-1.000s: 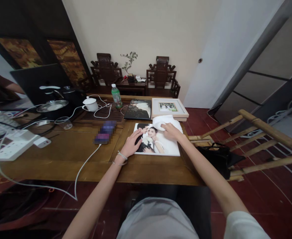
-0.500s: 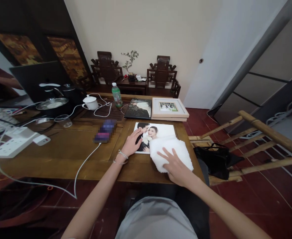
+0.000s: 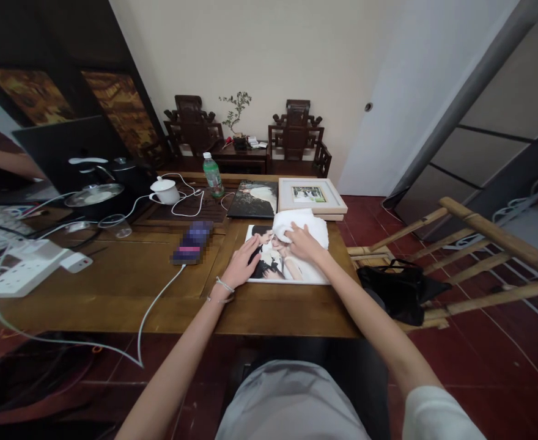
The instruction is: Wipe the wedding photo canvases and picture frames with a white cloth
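Observation:
A photo print of a couple [image 3: 273, 264], on a white panel, lies flat near the table's front edge. Over its left edge rests my left hand [image 3: 241, 263], fingers stretched out flat. My right hand [image 3: 306, 243] has its fingers bent into a folded white towel [image 3: 315, 225] and presses it on the panel's upper right part. The towel hides that corner and reaches towards the frames behind.
Behind the panel lie a dark photo panel [image 3: 253, 200] and stacked pale frames [image 3: 312, 194]. A green-labelled bottle [image 3: 213, 175], lidded white cup [image 3: 165, 191], phone [image 3: 192, 243] and power strip [image 3: 25, 269] with cables stand leftwards. A bamboo chair [image 3: 493, 244] is at right.
My right hand has moved the towel away from me, from the panel's lower right corner to its upper right part. The left hand has stayed in place on the panel.

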The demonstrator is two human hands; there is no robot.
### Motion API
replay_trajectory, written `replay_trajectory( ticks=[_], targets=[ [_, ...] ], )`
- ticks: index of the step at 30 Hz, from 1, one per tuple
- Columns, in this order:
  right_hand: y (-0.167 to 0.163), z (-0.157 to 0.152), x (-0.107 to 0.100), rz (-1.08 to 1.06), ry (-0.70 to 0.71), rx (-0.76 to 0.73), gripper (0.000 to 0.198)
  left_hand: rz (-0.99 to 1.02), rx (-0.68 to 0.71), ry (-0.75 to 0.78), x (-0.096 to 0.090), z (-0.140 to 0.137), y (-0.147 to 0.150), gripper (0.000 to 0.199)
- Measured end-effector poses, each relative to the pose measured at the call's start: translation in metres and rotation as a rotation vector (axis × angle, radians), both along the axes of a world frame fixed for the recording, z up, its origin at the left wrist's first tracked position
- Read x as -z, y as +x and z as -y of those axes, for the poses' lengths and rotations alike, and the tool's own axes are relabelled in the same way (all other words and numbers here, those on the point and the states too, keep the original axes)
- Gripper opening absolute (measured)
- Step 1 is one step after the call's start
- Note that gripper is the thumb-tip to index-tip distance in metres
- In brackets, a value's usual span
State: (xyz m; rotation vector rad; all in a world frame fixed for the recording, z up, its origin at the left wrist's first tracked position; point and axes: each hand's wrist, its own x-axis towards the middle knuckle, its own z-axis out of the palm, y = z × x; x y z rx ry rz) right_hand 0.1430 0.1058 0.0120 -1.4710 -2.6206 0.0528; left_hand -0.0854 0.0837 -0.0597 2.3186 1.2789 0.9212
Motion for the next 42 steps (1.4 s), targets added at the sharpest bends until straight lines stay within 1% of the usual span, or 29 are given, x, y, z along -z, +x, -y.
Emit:
replay_trajectory(
  ticks=[1, 3, 5, 7, 10, 12, 13, 14, 16, 19, 23, 25, 26, 27, 29, 32, 34, 36, 38, 40, 42],
  targets=[
    [0.0, 0.003, 0.002, 0.009, 0.013, -0.01, 0.038, -0.008, -0.004, -0.006, 0.0, 0.0, 0.0, 0.05],
    [0.0, 0.018, 0.007, 0.032, 0.028, -0.045, 0.041, -0.022, -0.009, -0.011, -0.001, 0.001, 0.001, 0.049],
    [0.001, 0.043, 0.011, 0.052, 0.028, -0.083, 0.043, -0.027, -0.009, -0.005, -0.001, 0.001, 0.002, 0.048],
    [0.001, 0.076, 0.013, 0.064, 0.026, -0.113, 0.043, -0.025, -0.008, 0.003, -0.002, 0.002, 0.003, 0.047],
    [-0.001, 0.123, 0.011, 0.076, 0.004, -0.158, 0.04, -0.021, -0.012, 0.007, -0.004, 0.003, 0.005, 0.046],
    [-0.001, 0.143, 0.008, 0.073, -0.024, -0.188, 0.039, -0.02, -0.017, 0.004, -0.006, 0.004, 0.006, 0.047],
    [-0.002, 0.147, 0.006, 0.069, -0.043, -0.203, 0.04, -0.019, -0.021, 0.003, -0.006, 0.004, 0.006, 0.047],
    [-0.002, 0.148, 0.004, 0.059, -0.058, -0.21, 0.041, -0.017, -0.025, 0.002, -0.007, 0.004, 0.006, 0.048],
    [-0.002, 0.136, 0.002, 0.038, -0.085, -0.199, 0.045, -0.017, -0.028, -0.001, -0.007, 0.004, 0.006, 0.049],
    [-0.002, 0.096, 0.0, 0.018, -0.077, -0.145, 0.049, -0.013, -0.024, -0.004, -0.005, 0.003, 0.005, 0.048],
    [-0.01, 0.037, -0.002, 0.017, -0.006, -0.044, 0.048, 0.013, -0.015, -0.005, 0.0, -0.001, 0.004, 0.047],
    [-0.018, 0.02, -0.001, 0.012, 0.015, 0.022, 0.044, 0.039, -0.01, -0.009, 0.001, -0.001, 0.004, 0.047],
    [-0.022, 0.016, 0.0, 0.012, 0.023, 0.041, 0.043, 0.059, -0.003, -0.014, 0.0, -0.001, 0.004, 0.047],
    [-0.028, 0.016, 0.001, 0.017, 0.027, 0.045, 0.043, 0.087, 0.004, -0.019, -0.001, 0.0, 0.004, 0.047],
    [-0.04, 0.026, 0.005, 0.037, 0.029, 0.008, 0.044, 0.182, 0.009, -0.021, -0.006, 0.002, 0.004, 0.047],
    [-0.055, 0.057, 0.012, 0.052, 0.03, -0.148, 0.041, 0.37, -0.036, 0.009, -0.017, 0.007, 0.004, 0.05],
    [-0.058, 0.081, 0.014, 0.044, 0.018, -0.279, 0.039, 0.419, -0.042, 0.024, -0.023, 0.01, 0.003, 0.052],
    [-0.052, 0.1, 0.013, 0.022, -0.018, -0.372, 0.041, 0.402, -0.026, 0.023, -0.024, 0.011, 0.003, 0.054],
    [-0.038, 0.112, 0.009, -0.011, -0.063, -0.407, 0.042, 0.342, -0.009, 0.01, -0.021, 0.01, 0.004, 0.055],
    [-0.019, 0.118, 0.004, -0.038, -0.102, -0.378, 0.042, 0.247, 0.01, -0.002, -0.015, 0.007, 0.005, 0.054],
    [0.001, 0.116, 0.0, -0.046, -0.121, -0.292, 0.043, 0.146, 0.027, 0.001, -0.01, 0.005, 0.007, 0.053]
  ],
)
